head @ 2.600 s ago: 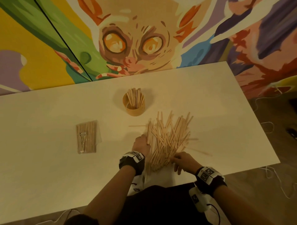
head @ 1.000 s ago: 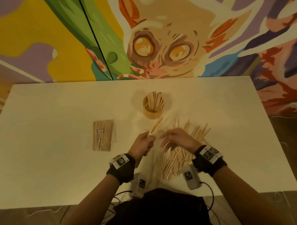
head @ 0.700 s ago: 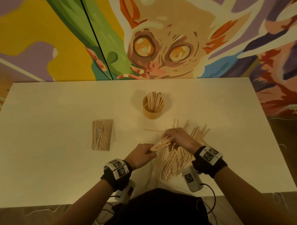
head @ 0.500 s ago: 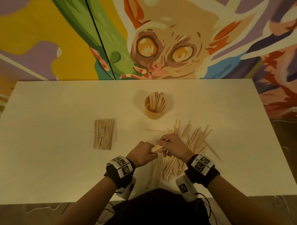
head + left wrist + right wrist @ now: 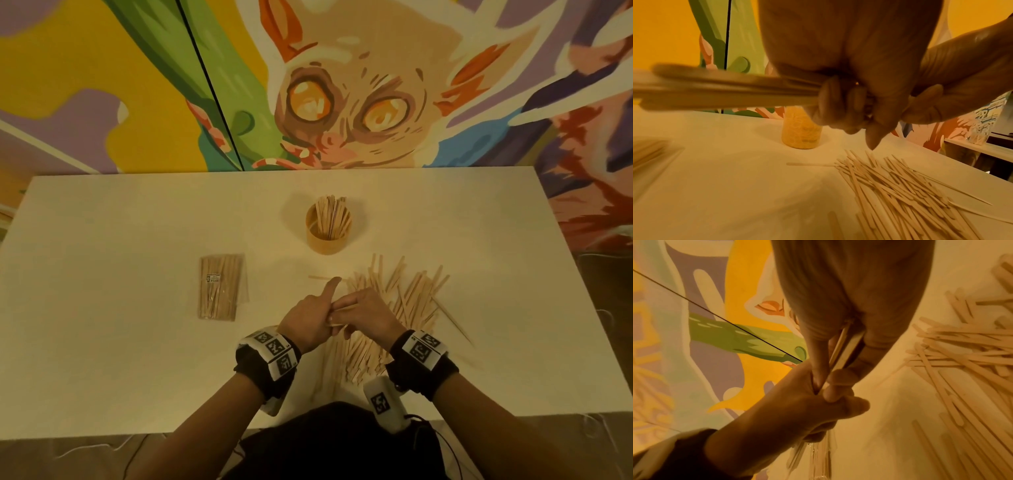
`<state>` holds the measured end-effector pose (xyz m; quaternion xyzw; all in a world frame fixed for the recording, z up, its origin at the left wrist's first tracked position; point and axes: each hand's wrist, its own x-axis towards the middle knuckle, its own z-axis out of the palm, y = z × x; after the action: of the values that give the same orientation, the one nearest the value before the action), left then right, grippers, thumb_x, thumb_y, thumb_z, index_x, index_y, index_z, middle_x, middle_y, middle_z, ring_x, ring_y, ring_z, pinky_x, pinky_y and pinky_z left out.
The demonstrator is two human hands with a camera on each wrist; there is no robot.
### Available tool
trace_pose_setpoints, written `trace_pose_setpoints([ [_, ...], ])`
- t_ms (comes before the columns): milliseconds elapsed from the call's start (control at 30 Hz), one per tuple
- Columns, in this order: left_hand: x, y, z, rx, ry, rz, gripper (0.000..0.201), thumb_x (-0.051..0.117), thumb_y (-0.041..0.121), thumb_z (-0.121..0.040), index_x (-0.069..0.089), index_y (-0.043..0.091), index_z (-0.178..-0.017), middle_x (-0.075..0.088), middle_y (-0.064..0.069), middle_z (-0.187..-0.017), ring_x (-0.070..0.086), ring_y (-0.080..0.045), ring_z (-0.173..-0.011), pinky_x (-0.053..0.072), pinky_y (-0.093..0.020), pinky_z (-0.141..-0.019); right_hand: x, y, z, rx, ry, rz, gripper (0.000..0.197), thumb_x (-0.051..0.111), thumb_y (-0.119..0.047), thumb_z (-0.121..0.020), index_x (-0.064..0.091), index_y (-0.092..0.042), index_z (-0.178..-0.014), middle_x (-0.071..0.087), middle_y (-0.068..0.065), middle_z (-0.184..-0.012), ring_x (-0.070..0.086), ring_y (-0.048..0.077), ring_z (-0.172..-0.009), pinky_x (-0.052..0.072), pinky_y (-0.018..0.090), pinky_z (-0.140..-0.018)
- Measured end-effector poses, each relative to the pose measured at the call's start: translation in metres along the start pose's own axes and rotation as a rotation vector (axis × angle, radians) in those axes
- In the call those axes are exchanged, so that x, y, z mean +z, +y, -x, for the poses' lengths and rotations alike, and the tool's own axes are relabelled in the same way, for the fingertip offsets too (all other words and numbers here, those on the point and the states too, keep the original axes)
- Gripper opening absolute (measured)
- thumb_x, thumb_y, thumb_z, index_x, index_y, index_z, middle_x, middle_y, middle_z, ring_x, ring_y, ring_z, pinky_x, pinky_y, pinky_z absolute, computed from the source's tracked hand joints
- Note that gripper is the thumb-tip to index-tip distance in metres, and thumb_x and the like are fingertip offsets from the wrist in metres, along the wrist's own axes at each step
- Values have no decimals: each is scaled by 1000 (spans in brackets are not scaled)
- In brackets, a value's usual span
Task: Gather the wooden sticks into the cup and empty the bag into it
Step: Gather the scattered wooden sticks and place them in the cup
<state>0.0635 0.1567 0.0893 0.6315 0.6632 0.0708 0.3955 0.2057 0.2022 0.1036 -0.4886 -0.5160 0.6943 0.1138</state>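
Note:
A wooden cup (image 5: 328,236) with several sticks upright in it stands mid-table. The clear bag of sticks (image 5: 221,287) lies flat to its left. A loose pile of wooden sticks (image 5: 407,301) is spread on the table at my right. Both hands meet over the pile's near-left edge. My left hand (image 5: 322,317) grips a small bundle of sticks (image 5: 719,91) in its curled fingers, with the index finger stretched forward. My right hand (image 5: 352,313) pinches the other end of that bundle (image 5: 846,347). The cup (image 5: 801,129) stands beyond my knuckles, apart from both hands.
The white table (image 5: 120,359) ends at a painted wall behind the cup. One stick (image 5: 320,277) lies alone between cup and hands. A thin skewer-like stick (image 5: 452,318) sticks out at the pile's right. The table's near edge is at my body.
The left hand lifted a bundle out of the pile, then brought it down sideways. The right hand came across and took hold of its other end. The left index finger now points out.

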Motion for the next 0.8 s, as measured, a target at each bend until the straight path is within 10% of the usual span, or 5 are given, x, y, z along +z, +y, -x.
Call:
trace_pose_setpoints([
  [567, -14, -40, 18, -67, -150, 97, 44, 77, 46, -76, 61, 31, -114, 62, 8, -90, 59, -10, -75, 51, -29, -77, -23, 30, 8, 145, 64, -201, 18, 76, 1, -78, 73, 11, -94, 69, 16, -66, 63, 16, -52, 51, 22, -53],
  [800, -29, -64, 37, -225, 16, 672, 34, 56, 41, -94, 75, 13, -93, 72, -7, -77, 68, -29, -61, 48, -29, -49, -30, 33, 7, 175, 97, -290, 21, 73, 2, -80, 71, 13, -98, 66, 17, -69, 62, 17, -55, 51, 22, -54],
])
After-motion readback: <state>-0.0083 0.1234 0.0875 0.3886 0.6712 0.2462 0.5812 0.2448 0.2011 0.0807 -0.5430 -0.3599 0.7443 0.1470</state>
